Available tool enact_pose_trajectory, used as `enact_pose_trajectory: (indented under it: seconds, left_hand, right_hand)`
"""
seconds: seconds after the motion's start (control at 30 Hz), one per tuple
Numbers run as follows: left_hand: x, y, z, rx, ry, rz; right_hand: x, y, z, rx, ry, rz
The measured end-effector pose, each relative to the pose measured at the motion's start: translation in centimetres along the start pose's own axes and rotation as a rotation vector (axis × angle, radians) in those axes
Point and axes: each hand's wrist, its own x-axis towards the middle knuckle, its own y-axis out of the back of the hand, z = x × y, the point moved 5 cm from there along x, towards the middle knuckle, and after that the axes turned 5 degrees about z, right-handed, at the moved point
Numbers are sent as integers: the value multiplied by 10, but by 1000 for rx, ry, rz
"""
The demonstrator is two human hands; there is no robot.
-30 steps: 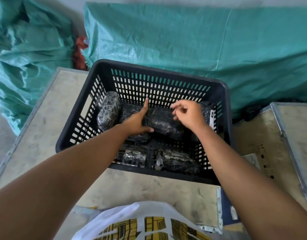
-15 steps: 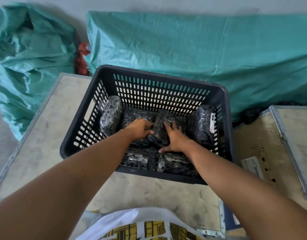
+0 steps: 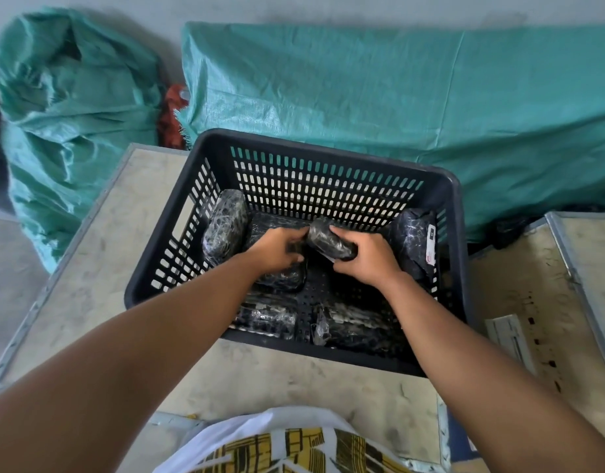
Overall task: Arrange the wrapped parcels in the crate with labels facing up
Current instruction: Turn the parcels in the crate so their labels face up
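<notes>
A black slotted crate (image 3: 328, 158) sits on a pale table and holds several parcels wrapped in black plastic film. My left hand (image 3: 277, 250) and my right hand (image 3: 365, 257) both grip one small parcel (image 3: 328, 238), lifted above the crate floor in the middle. Another parcel (image 3: 224, 227) stands on edge at the left wall. A parcel with a white label on its side (image 3: 415, 240) leans at the right wall. Two more parcels (image 3: 267, 317) (image 3: 355, 327) lie along the near wall. One parcel (image 3: 280, 278) lies flat beneath my left hand.
The table top (image 3: 123, 240) runs left of the crate. A second metal-edged table (image 3: 539, 302) stands to the right with a white strip (image 3: 509, 339) on it. Teal woven sacks (image 3: 362, 87) fill the space behind. My patterned shirt shows at the bottom.
Both hands closed around the middle parcel and raised it off the crate floor, tilting it. Earlier they were resting on top of the parcels.
</notes>
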Motion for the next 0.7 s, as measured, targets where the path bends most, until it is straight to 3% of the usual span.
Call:
enact_pose_trajectory:
  seconds: [0.13, 0.27, 0.37, 0.53, 0.7]
  left_hand:
    - [-4, 6, 14, -85, -63, 90]
    - [-10, 0, 19, -53, -48, 53]
    - [-14, -8, 14, -9, -68, -33]
    - [-9, -2, 28, -5, -245, -79]
    - [-3, 3, 41, 7, -305, -51]
  right_hand:
    - [-3, 19, -2, 216, -25, 51]
    - [-6, 32, 6, 474, -73, 17]
    - [-9, 39, 6, 557, -94, 10]
    - [-6, 54, 2, 698, -132, -23]
    - [-3, 63, 11, 792, -235, 98]
